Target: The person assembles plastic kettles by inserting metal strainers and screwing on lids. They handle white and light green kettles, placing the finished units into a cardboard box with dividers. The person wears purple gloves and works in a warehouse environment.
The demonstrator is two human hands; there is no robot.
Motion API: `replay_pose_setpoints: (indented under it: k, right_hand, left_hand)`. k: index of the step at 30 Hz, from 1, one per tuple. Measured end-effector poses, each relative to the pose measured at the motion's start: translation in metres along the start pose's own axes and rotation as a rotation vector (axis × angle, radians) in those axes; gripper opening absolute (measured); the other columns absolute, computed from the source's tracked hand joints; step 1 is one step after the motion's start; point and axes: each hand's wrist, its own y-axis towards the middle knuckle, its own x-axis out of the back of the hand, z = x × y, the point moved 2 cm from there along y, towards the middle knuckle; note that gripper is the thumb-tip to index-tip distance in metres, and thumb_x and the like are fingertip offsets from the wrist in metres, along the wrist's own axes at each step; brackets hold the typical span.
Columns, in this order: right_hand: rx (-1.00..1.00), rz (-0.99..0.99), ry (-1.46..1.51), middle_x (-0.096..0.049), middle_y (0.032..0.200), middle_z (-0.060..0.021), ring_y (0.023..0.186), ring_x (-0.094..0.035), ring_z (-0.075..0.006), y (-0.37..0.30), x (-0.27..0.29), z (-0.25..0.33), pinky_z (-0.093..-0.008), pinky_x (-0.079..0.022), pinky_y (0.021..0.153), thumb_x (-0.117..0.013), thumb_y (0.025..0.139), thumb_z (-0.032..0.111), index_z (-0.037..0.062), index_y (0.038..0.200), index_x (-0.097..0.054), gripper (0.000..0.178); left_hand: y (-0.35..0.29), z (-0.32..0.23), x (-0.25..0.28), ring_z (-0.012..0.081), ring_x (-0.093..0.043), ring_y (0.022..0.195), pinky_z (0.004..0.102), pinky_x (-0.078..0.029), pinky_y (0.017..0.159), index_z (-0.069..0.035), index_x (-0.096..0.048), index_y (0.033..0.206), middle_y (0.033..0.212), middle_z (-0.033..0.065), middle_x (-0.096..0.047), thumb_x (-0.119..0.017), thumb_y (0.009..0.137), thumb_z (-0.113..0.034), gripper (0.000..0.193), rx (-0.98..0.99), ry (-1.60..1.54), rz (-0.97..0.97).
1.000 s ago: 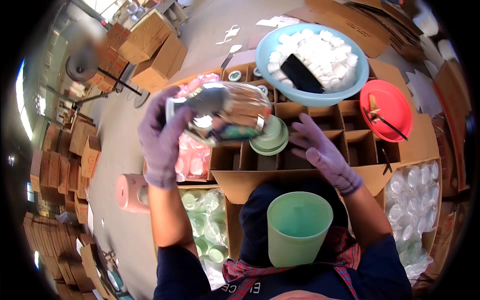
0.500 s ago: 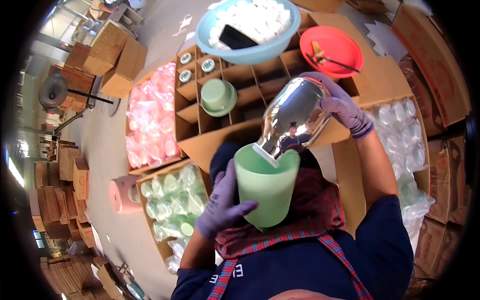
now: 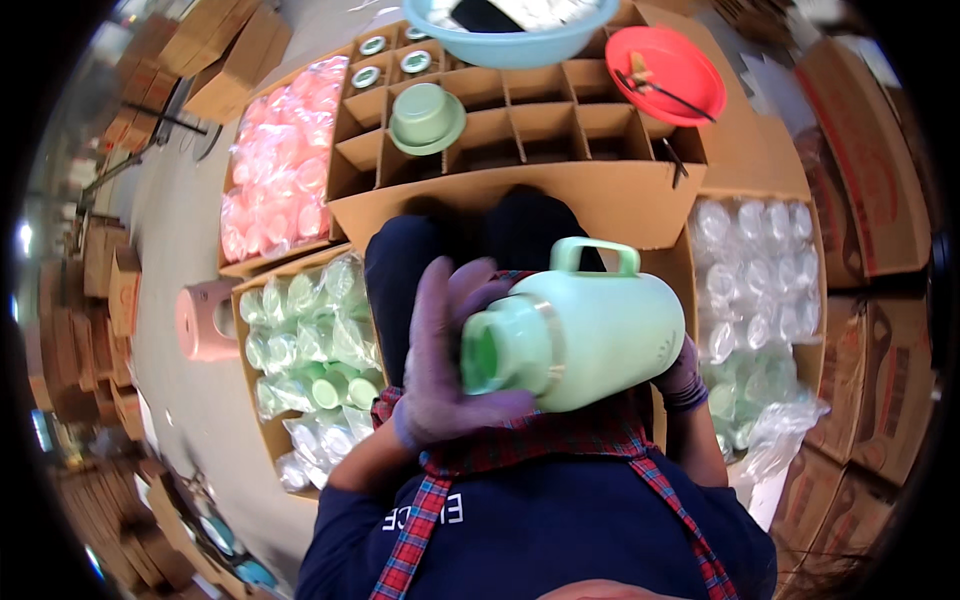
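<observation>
A mint-green thermos jug (image 3: 620, 330) with a loop handle lies sideways above my lap, its open mouth toward the left. Purple gloves cover both hands. My right hand (image 3: 685, 375) holds the jug by its base, with most of the fingers hidden behind it. Beside the mouth, my left hand (image 3: 440, 365) is open, fingers spread upward and thumb stretched along the neck's underside. No silver liner shows; the inside of the jug is mostly hidden. Ahead of me, a round green cup-like part (image 3: 425, 115) rests on the divided carton (image 3: 520, 195).
A blue basin (image 3: 520, 45) of white pieces and a red dish (image 3: 670, 75) sit on the carton. Boxes of wrapped pink parts (image 3: 285, 160), green parts (image 3: 310, 330) and clear parts (image 3: 755, 270) flank me. A pink stool (image 3: 205, 320) stands at left.
The silver liner is out of sight. The upright green shell is replaced in my hands by a sideways jug with its handle showing. My right hand has come down to its base, and the view has shifted.
</observation>
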Motion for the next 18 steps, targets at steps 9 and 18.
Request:
replay_pose_setpoints:
  k: [9, 18]
  right_hand:
    - [0.230, -0.139, 0.025, -0.052, 0.148, -0.0189, 0.137, -0.051, -0.0277, 0.035, -0.004, 0.009, -0.0418, -0.040, 0.114, -0.077, 0.089, 0.026, 0.0025, 0.149, -0.044, 0.072]
    - [0.217, -0.232, -0.046, -0.054, 0.146, -0.0186, 0.134, -0.053, -0.0295, 0.036, -0.004, 0.017, -0.0433, -0.042, 0.113, -0.076, 0.089, 0.030, 0.0017, 0.149, -0.044, 0.073]
  left_hand:
    - [0.062, -0.044, -0.029, 0.0390, -0.056, 0.128, 0.0447, -0.044, 0.110, 0.006, -0.040, 0.147, 0.136, 0.0220, -0.057, -0.092, 0.071, -0.028, 0.098, -0.241, 0.271, 0.262]
    - [0.055, -0.030, -0.020, 0.0373, -0.057, 0.127, 0.0439, -0.043, 0.109, 0.005, -0.029, 0.154, 0.137, 0.0204, -0.058, -0.092, 0.072, -0.027, 0.108, -0.151, 0.039, 0.197]
